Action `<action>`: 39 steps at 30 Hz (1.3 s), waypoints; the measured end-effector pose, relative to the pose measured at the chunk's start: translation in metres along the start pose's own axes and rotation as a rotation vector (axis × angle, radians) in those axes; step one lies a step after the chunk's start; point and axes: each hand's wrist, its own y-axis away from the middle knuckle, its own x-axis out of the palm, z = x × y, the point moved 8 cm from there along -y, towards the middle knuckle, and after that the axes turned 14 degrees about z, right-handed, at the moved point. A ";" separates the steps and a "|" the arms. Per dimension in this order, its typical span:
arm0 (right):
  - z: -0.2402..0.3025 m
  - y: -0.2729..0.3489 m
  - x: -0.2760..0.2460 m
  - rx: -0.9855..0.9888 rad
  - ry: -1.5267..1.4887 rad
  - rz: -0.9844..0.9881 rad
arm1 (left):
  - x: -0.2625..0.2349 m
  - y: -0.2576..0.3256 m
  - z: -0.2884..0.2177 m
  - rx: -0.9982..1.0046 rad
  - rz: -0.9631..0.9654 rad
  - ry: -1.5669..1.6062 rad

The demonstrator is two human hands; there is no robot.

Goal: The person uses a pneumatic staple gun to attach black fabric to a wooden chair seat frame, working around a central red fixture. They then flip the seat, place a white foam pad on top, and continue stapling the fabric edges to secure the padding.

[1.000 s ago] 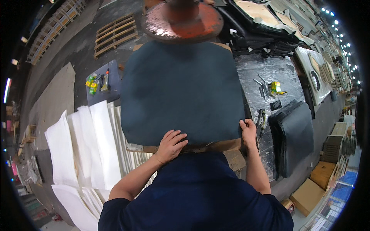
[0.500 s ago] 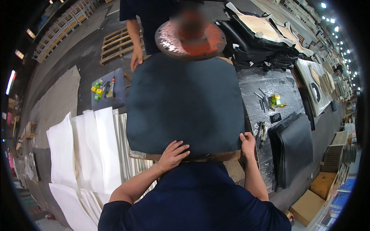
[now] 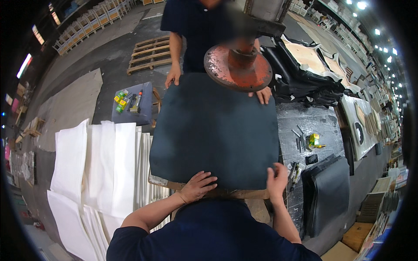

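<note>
A large dark sheet [image 3: 217, 135], leather-like with rounded corners, lies flat in front of me. My left hand [image 3: 199, 186] rests on its near edge, left of the middle, fingers spread. By the near right corner, my right hand [image 3: 277, 180] is open, thumb and fingers apart and holding nothing. Opposite me a person has one hand [image 3: 173, 76] at the far left corner and another hand [image 3: 263, 95] at the far right edge. Above the sheet's far side sits a worn red round metal disc [image 3: 238, 69] on a machine. Wooden edging [image 3: 254, 194] shows beneath the near edge.
White sheets [image 3: 102, 161] are stacked on my left, near a plastic-covered stand [image 3: 135, 114] with small boxes and tools. To the right, a wrapped table [image 3: 289, 122] holds metal bits, a green-yellow box [image 3: 314, 139] and dark sheets [image 3: 326, 191]. Black covers [image 3: 300, 80] lie beyond.
My right hand has come off the sheet's right corner and its fingers have spread. The other person's second hand now shows at the far right edge. The whole view has shifted, showing more beyond the disc.
</note>
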 end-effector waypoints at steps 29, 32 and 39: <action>0.131 0.028 0.125 -0.731 0.238 0.730 | 0.002 0.040 0.013 -0.492 -0.106 -0.204; 0.120 0.030 0.130 -0.725 0.275 0.740 | -0.013 0.056 0.012 -0.314 -0.193 -0.057; 0.121 0.019 0.137 -0.700 0.378 0.803 | -0.122 0.225 0.092 -0.759 -0.696 0.004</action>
